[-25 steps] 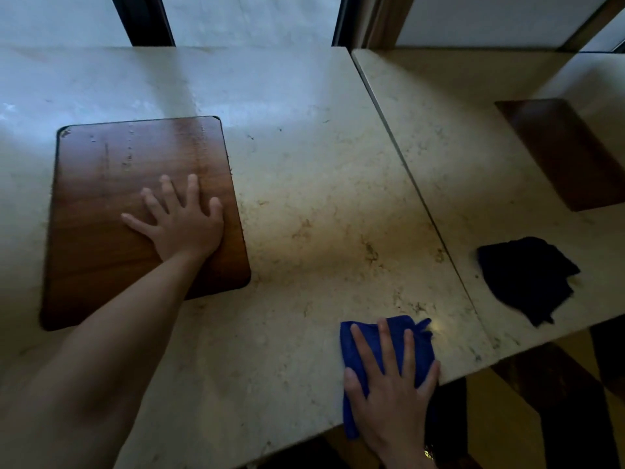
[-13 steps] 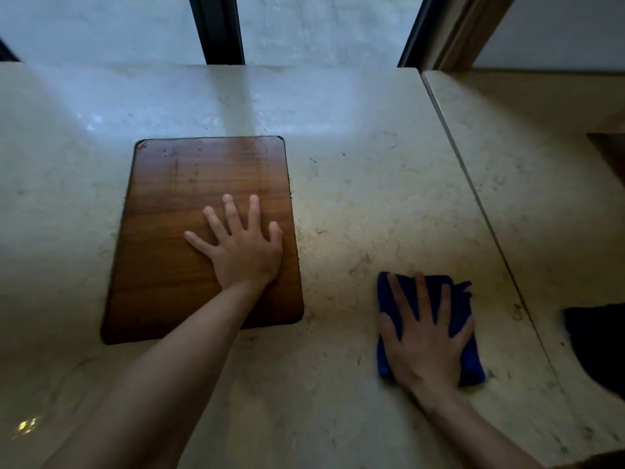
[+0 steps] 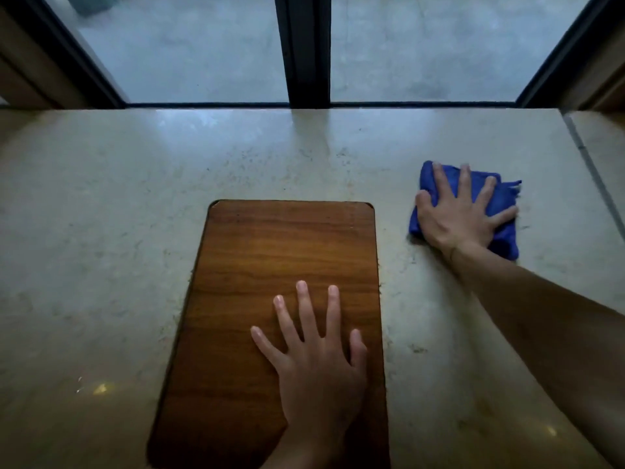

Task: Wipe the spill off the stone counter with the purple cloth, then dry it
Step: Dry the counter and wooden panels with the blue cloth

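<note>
- The right hand (image 3: 461,216) lies flat on the purple cloth (image 3: 504,228), fingers straight and spread, palm pressing it onto the stone counter (image 3: 111,214); nothing is curled round the fabric.
- The left hand (image 3: 314,357) rests open on the wooden board (image 3: 280,252), fingers splayed and pointing toward the far edge, holding nothing.
- The cloth, which looks blue in this light, is folded into a rough pad and sits toward the counter's far right corner, near the seam (image 3: 590,164) at the right edge and to the right of the board's far right corner.
- It is wholly under the right hand and well apart from the left, so the wiping falls to the right arm.
- The pad's longer side appears to run from far left to near right.
- No distinct wet patch is readable on the stone near the cloth; I cannot tell where the spill ends.
- Beyond the far edge stands a dark window frame (image 3: 306,49).
</note>
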Demonstrator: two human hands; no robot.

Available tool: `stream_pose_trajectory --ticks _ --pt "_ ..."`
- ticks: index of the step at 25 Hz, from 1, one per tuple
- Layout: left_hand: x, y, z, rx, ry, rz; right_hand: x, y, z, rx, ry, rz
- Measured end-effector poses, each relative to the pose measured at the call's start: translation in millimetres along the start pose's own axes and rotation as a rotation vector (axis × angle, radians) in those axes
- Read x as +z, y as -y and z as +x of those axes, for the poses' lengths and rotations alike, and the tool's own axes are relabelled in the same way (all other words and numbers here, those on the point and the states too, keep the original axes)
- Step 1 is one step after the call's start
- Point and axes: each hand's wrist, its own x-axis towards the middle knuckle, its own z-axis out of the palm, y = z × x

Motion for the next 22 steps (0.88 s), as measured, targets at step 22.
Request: stream_pose_trajectory --ticks 22 --pt "-34.5 49.1 -8.1 0.125 -0.128 -1.001 19.2 86.9 -89.3 -0.756 0.147 -0.122"
